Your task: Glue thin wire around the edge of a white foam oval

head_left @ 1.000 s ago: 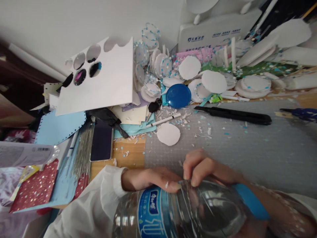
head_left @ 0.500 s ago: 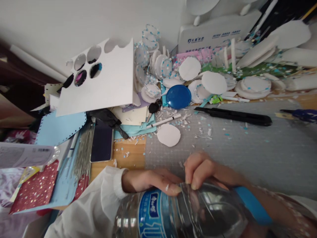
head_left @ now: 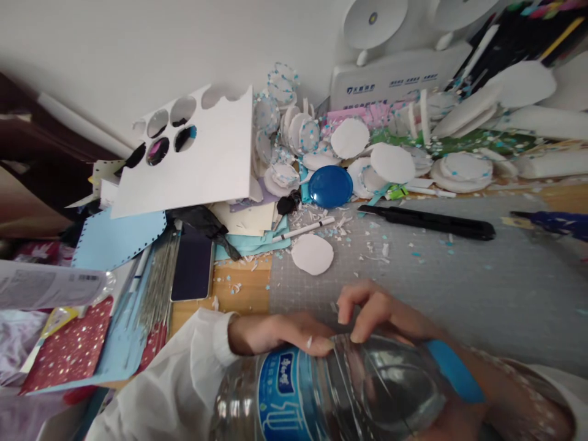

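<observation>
A large clear plastic water bottle (head_left: 335, 392) with a blue label (head_left: 282, 392) lies on its side, close to me. My left hand (head_left: 294, 334) grips its far side, thumb resting on the plastic near the label's edge. My right hand (head_left: 381, 312) is at the bottle's shoulder. One of its fingertips presses on the plastic there, while another finger is bent just above the surface. A blue band (head_left: 454, 370), apparently the bottle's carry handle, passes across my right hand. The undersides of both hands are hidden.
A black utility knife (head_left: 427, 222) and a white disc (head_left: 312, 254) lie on the grey cutting mat (head_left: 459, 275) among scraps. Behind are a blue lid (head_left: 331, 186), stacked white discs (head_left: 392, 162) and a white board with round holes (head_left: 215, 159). A phone (head_left: 193, 263) lies left.
One finger of my right hand has lifted off the bottle and the fingers have spread slightly. The left hand keeps its hold. The whole view has shifted a little.
</observation>
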Action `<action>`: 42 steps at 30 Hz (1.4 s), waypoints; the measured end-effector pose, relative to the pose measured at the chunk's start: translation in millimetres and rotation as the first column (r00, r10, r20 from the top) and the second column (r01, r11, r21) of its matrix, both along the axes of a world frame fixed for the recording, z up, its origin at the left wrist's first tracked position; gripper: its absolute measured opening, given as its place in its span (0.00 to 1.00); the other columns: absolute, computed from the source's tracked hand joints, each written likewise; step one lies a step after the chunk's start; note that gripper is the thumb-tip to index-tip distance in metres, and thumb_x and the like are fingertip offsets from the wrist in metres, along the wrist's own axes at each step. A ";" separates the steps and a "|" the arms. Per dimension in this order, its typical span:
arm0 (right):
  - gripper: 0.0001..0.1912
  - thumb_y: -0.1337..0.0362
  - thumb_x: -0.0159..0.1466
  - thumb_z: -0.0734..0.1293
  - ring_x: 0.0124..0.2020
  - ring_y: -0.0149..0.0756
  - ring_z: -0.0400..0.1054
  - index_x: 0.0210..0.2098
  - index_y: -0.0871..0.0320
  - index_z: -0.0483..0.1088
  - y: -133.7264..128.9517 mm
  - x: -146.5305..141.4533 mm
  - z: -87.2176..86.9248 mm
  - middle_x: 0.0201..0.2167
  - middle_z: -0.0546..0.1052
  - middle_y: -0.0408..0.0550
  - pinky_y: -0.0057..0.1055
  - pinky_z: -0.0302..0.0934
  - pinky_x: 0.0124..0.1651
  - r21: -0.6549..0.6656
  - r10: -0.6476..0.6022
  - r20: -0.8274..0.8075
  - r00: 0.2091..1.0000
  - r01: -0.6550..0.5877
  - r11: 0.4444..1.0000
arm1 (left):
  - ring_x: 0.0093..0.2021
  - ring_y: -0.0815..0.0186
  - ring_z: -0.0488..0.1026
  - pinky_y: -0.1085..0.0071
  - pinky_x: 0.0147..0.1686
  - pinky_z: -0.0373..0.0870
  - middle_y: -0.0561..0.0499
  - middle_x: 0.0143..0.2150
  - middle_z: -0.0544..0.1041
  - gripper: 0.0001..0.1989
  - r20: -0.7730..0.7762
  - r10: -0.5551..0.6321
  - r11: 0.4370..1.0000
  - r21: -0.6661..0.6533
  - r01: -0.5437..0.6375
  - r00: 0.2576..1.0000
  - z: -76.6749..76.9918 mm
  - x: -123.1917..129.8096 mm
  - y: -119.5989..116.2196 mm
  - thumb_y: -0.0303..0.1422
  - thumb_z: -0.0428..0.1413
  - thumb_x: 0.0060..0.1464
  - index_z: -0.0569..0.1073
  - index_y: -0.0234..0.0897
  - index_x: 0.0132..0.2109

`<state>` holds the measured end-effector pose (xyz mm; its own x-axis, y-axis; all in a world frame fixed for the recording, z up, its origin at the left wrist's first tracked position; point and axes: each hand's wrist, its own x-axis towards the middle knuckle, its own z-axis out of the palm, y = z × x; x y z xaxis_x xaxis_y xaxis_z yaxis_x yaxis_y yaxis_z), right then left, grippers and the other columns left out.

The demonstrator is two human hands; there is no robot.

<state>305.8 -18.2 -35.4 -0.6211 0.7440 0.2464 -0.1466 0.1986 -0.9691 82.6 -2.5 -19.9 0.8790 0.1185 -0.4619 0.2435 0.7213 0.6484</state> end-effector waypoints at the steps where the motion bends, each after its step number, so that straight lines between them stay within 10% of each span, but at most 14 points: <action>1: 0.14 0.51 0.56 0.73 0.37 0.36 0.69 0.38 0.49 0.73 1.8 -1.0 -2.3 0.35 0.71 0.45 0.33 0.67 0.40 0.018 0.021 -0.023 1.000 -0.020 1.000 | 0.28 0.65 0.73 0.72 0.29 0.67 0.57 0.20 0.67 0.24 0.000 0.000 1.000 -0.009 0.000 1.000 0.2 0.0 -0.1 0.55 0.62 0.39 0.70 0.36 0.27; 6: 0.13 0.52 0.59 0.70 0.36 0.35 0.67 0.41 0.48 0.71 1.2 -2.9 -6.8 0.35 0.69 0.44 0.34 0.65 0.40 0.070 0.034 -0.136 0.990 -0.025 0.997 | 0.29 0.64 0.74 0.69 0.32 0.70 0.57 0.21 0.69 0.22 0.041 0.032 0.999 -0.043 -0.030 0.999 -1.4 -0.4 -2.3 0.51 0.61 0.42 0.74 0.35 0.31; 12: 0.37 0.45 0.42 0.76 0.43 0.38 0.62 0.47 0.48 0.66 -8.6 1.5 5.9 0.44 0.64 0.44 0.33 0.62 0.44 0.126 0.012 -0.119 0.993 0.003 0.992 | 0.23 0.69 0.66 0.72 0.25 0.62 0.57 0.20 0.68 0.24 0.048 0.042 0.999 0.013 -0.043 0.998 -6.9 0.0 -2.7 0.54 0.61 0.41 0.74 0.34 0.30; 42: 0.28 0.49 0.47 0.74 0.41 0.39 0.62 0.45 0.47 0.66 -12.9 3.0 4.6 0.41 0.65 0.43 0.34 0.61 0.42 0.009 0.026 -0.134 0.991 -0.025 1.000 | 0.17 0.75 0.55 0.74 0.18 0.49 0.59 0.18 0.66 0.21 0.095 0.051 0.998 -0.042 -0.047 0.994 -11.2 -1.3 -2.3 0.50 0.63 0.43 0.74 0.33 0.28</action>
